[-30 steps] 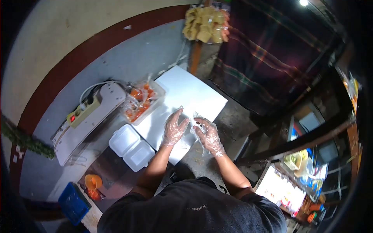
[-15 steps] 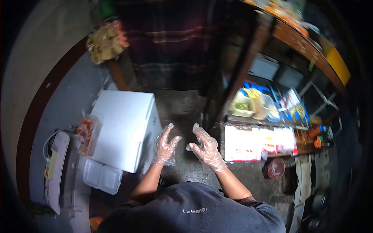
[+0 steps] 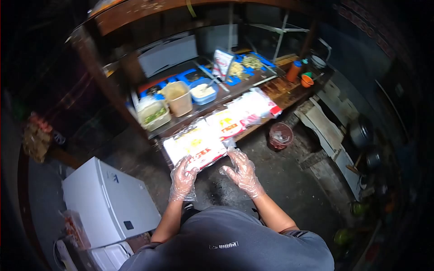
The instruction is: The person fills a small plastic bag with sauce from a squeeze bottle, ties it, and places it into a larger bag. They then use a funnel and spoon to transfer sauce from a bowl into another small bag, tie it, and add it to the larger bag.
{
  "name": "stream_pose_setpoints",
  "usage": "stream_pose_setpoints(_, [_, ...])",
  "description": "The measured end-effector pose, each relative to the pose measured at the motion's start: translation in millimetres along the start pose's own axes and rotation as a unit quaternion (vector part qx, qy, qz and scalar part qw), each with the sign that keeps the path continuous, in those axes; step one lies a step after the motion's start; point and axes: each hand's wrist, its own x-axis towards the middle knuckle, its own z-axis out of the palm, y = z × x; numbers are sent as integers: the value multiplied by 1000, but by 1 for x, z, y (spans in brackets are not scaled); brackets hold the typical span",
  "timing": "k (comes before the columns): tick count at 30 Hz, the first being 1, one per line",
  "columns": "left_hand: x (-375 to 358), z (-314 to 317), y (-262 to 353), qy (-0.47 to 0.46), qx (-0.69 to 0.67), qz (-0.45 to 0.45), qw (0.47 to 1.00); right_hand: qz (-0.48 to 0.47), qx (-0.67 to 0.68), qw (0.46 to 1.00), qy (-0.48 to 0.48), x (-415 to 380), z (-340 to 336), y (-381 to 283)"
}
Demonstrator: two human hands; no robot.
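Observation:
Clear plastic gloves cover both of my hands. My left hand (image 3: 182,179) is open, its fingers over the front edge of a white packet with red and yellow print (image 3: 192,147); whether it touches cannot be seen. My right hand (image 3: 242,173) is apart from it, fingers spread, holding nothing, just in front of the counter edge. More printed packets (image 3: 226,123) lie to the right along the counter. Behind them stand a tub of chopped greens (image 3: 154,115), a beige tub (image 3: 177,99) and a blue bowl of white stuff with a spoon (image 3: 203,92).
The wooden counter (image 3: 282,92) holds an orange bottle (image 3: 294,71) and an orange cup (image 3: 307,81) at its right end. Below it a reddish bucket (image 3: 280,135) stands on the floor. A white fridge (image 3: 110,198) is at the lower left, and pots (image 3: 360,131) are at the right.
The view has swung right, so the counter now lies straight ahead and the fridge sits lower left. Both hands remain open; my left hand now overlaps the packet's edge in view.

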Motion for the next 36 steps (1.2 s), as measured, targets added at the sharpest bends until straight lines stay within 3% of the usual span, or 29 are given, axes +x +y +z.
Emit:
stream_pose_setpoints(10, [75,108,23,-141,-56,10,988,94,-53,991,85,2,-63,72])
stream_pose_setpoints(15, [118,162,20,-158,-72,83,981,118,-96,984,91,24,-83,105])
stream_pose_setpoints(19, [157,208,17,-190,-135,51,971,132,-103,981,99,51,-98,133])
stream_pose_setpoints(24, [210,255,11,-204,-142,134,959,131,-135,974,124,87,-110,172])
stream_pose_setpoints(31, [263,311,4,-242,-133,163,947,153,-139,968,143,114,-122,223])
stream_pose_setpoints(32, [269,321,-2,-230,-112,213,943,148,-154,967,140,115,-123,234])
stream_pose_setpoints(36, [281,349,0,-242,-81,131,958,123,-170,969,130,132,-139,265])
